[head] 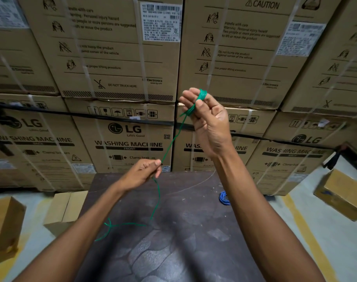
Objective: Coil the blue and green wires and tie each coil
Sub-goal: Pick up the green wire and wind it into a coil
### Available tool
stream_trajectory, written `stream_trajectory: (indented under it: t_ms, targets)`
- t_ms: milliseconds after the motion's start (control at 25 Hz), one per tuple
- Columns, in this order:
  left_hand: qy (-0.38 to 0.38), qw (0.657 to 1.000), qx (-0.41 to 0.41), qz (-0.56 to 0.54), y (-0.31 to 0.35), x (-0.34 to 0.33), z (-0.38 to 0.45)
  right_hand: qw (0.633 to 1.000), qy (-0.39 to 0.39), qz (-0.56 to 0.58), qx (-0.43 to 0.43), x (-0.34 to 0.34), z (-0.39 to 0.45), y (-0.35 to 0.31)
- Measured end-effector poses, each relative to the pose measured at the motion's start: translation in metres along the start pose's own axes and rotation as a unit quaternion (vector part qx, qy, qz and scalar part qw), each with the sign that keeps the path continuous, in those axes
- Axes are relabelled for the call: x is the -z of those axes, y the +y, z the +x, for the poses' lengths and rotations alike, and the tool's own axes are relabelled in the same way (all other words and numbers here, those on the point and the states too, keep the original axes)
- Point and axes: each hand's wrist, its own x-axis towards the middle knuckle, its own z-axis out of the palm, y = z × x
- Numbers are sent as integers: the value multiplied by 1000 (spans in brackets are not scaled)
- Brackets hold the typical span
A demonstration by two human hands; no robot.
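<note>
My right hand (208, 121) is raised above the dark table (173, 251), with several turns of the green wire (174, 138) wound around its fingers near the top. From there the wire runs down and left to my left hand (142, 173), which pinches it between thumb and fingers. Below that hand the wire hangs to the table and trails left to a small knot near the table's left edge. A blue wire coil (224, 198) lies on the table at the right, partly hidden behind my right forearm.
Stacked cardboard washing machine boxes (128, 139) form a wall right behind the table. Smaller cardboard boxes sit on the floor at the left (65, 208) and at the right (342, 196). Yellow lines mark the floor.
</note>
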Motion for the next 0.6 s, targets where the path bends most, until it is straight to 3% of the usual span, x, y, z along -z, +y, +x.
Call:
stream_trajectory:
  t_ms: [80, 160, 320, 440, 520, 600]
  targets:
    - [-16, 999, -18, 32, 3, 1, -7, 987, 15, -155, 30, 10, 4, 10]
    - [-15, 999, -21, 45, 10, 9, -12, 950, 5, -310, 40, 22, 4, 23]
    - [-27, 997, -49, 57, 42, 32, -20, 825, -77, -560, 4, 45, -7, 39]
    - [2, 994, -75, 80, 72, 52, -17, 755, -157, -634, -57, 52, -24, 49]
    - [53, 989, -92, 104, 86, 63, -5, 757, -187, -620, -90, 50, -36, 53]
    - [111, 982, -102, 113, 91, 70, 10, 791, -210, -558, -136, 41, -47, 53]
